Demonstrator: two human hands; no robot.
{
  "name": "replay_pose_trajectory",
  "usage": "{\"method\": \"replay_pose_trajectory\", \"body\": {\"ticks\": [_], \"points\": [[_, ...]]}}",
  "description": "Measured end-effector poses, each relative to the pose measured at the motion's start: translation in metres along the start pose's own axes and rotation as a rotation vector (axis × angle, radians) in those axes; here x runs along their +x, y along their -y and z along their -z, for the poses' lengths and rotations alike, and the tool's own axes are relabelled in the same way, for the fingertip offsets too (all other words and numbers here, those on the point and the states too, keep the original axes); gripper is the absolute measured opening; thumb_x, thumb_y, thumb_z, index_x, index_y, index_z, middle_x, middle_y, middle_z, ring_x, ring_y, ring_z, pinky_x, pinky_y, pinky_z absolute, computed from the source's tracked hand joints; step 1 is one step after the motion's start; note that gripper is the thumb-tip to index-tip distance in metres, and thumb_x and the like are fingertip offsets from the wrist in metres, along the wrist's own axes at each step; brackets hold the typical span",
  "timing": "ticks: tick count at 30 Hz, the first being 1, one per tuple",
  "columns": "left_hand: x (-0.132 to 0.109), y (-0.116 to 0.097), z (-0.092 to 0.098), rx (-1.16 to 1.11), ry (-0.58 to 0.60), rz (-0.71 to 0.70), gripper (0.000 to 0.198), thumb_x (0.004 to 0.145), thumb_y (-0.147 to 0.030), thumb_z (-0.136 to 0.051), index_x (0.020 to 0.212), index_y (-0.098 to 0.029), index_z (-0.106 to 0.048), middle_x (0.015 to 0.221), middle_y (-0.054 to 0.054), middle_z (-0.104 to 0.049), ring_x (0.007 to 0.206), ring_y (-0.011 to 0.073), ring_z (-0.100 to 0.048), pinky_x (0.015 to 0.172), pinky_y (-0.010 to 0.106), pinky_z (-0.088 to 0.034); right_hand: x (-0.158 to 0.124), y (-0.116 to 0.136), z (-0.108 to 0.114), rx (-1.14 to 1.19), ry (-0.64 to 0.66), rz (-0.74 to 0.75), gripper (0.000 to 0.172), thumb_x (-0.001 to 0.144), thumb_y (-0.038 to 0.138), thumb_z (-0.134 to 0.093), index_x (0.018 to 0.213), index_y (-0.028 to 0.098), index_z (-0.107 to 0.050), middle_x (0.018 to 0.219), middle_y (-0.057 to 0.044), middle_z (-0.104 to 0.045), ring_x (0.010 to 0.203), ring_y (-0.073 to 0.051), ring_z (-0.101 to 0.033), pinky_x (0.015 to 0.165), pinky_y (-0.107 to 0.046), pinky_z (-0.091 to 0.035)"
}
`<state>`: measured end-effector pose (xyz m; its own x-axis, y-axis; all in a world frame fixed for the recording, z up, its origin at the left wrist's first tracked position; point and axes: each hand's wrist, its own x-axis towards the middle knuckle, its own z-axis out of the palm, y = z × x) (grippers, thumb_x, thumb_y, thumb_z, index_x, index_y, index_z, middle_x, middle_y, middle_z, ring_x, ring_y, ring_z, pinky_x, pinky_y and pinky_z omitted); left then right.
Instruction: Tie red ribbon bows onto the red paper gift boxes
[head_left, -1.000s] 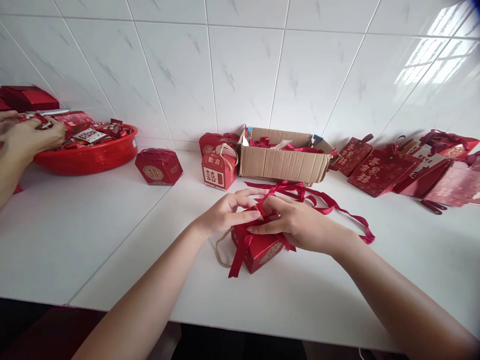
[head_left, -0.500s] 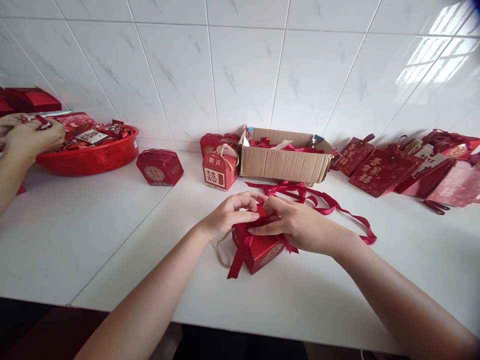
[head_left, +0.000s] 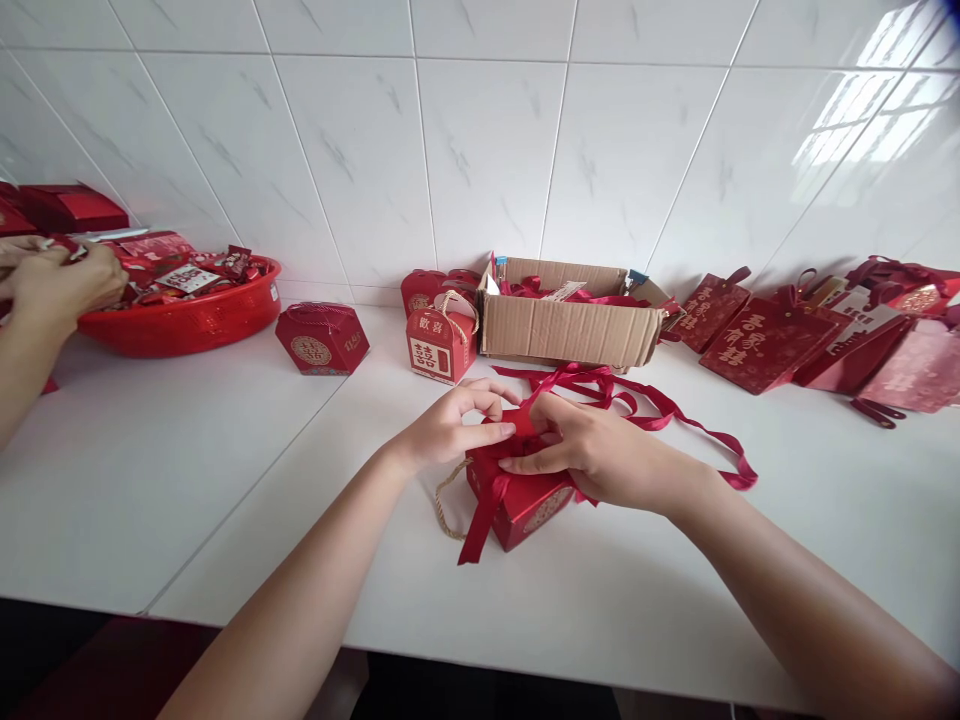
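A red gift box with a gold round pattern lies on the white counter. Dark red ribbon crosses its top, one cut end hanging down the near side. On the far side of the box my left hand bends its thumb and fingers round the ribbon on top. My right hand pinches at the same spot from the right, its thumb resting along the box top. The fingertips partly hide the ribbon there. A twisted gold cord handle sticks out at the left, and loose ribbon trails behind my right hand.
Behind stand a cardboard box of ribbon and two finished-looking boxes, one upright, one hexagonal. Another person's hands work over a red basin of wrapped sweets. Red bags lie at right.
Both hands stay on the ribbon over the box, with only slight finger movement. The left fingers have lifted and spread a little. The view has shifted slightly.
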<state>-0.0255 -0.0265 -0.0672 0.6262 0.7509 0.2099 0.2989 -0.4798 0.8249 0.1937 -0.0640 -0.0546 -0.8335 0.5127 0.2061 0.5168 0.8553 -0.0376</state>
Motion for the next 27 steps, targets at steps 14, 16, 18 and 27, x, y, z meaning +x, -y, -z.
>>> {"method": "replay_pose_trajectory", "body": {"ticks": [14, 16, 18, 27], "points": [[-0.001, -0.015, -0.024, -0.171, -0.142, 0.077, 0.039, 0.082, -0.037, -0.059, 0.057, -0.017, -0.035, 0.081, 0.002, -0.059, 0.076, 0.014, -0.054, 0.069, 0.028, -0.042, -0.004, -0.004, 0.007, 0.09, -0.205, -0.107, 0.011, 0.092, 0.016, -0.04, 0.097, 0.018, -0.05, 0.086, -0.005, -0.059, 0.064, -0.011, -0.05, 0.049, -0.021, -0.035], [-0.001, -0.015, -0.027, -0.169, -0.156, 0.085, 0.04, 0.082, -0.037, -0.059, 0.056, -0.017, -0.035, 0.075, 0.001, -0.057, 0.073, 0.0135, -0.053, 0.068, 0.028, -0.041, -0.005, -0.006, 0.007, 0.091, -0.198, -0.102, 0.012, 0.092, 0.017, -0.039, 0.095, 0.018, -0.05, 0.087, -0.005, -0.059, 0.066, -0.012, -0.051, 0.051, -0.021, -0.036], [-0.001, -0.015, -0.029, -0.167, -0.165, 0.081, 0.042, 0.081, -0.036, -0.06, 0.056, -0.018, -0.032, 0.076, 0.001, -0.057, 0.076, 0.0144, -0.054, 0.07, 0.028, -0.042, -0.005, -0.008, 0.006, 0.102, -0.193, -0.096, 0.013, 0.093, 0.017, -0.038, 0.096, 0.018, -0.05, 0.087, -0.005, -0.059, 0.067, -0.012, -0.051, 0.052, -0.021, -0.037], [0.0, -0.015, -0.028, -0.258, -0.133, 0.104, 0.047, 0.076, -0.026, -0.065, 0.056, -0.018, -0.022, 0.081, 0.001, -0.059, 0.074, 0.0118, -0.052, 0.068, 0.027, -0.039, -0.006, -0.014, 0.005, 0.191, -0.19, -0.074, 0.013, 0.092, 0.015, -0.04, 0.099, 0.02, -0.049, 0.091, -0.004, -0.059, 0.07, -0.011, -0.052, 0.054, -0.021, -0.039]]}}
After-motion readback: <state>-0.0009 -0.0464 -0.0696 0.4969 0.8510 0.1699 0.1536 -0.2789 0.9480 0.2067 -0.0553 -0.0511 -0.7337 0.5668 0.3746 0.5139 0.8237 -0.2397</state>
